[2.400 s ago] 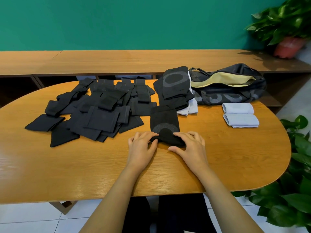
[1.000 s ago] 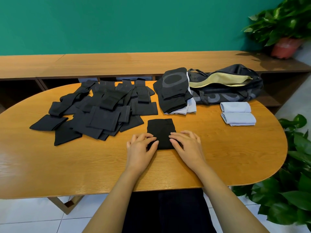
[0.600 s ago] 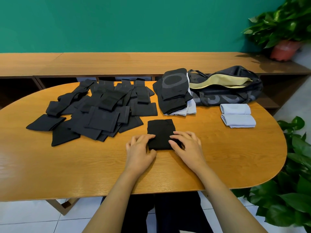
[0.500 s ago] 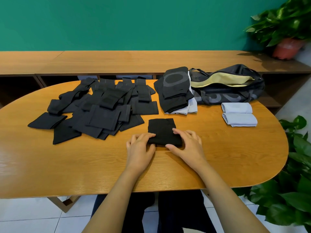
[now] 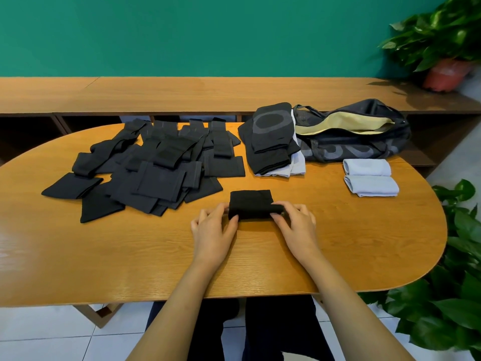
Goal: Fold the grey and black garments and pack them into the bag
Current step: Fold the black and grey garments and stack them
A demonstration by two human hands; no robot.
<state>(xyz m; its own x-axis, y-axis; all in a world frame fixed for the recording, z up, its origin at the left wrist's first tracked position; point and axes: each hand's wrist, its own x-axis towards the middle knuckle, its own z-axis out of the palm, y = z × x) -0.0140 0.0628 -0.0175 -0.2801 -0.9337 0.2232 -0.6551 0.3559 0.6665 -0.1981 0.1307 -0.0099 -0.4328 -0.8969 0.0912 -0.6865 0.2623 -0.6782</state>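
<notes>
Two hands work one piece. The left hand point(image 5: 212, 229) pinches the near-left corner of the black garment point(image 5: 251, 203), thumb against the cloth and fingers curled behind it. The right hand point(image 5: 296, 225) pinches the near-right corner in like manner.

Over the last second the piece has gone from a flat square pressed under spread fingers to a thicker bundle, its near edge raised and turned toward the far side. A little before that it was a longer strip showing a grey arc. Judged from this, a further fold is under way, and the piece is close to packing size but not yet released.

The garment lies on the table point(image 5: 130, 269) between and just ahead of both hands, touching both. Beyond it to the left spreads a heap of black pieces point(image 5: 156, 175), loosely overlapped; whether all are properly folded cannot be told. Beyond it to the right sits a stack of black and grey garments point(image 5: 272, 142). Just beside the stack is the bag point(image 5: 351, 149), its top open and its pale lining showing. Two folded grey pieces point(image 5: 369, 178) lie near the bag, on the table rather than inside it, so packing appears scarcely begun.
</notes>
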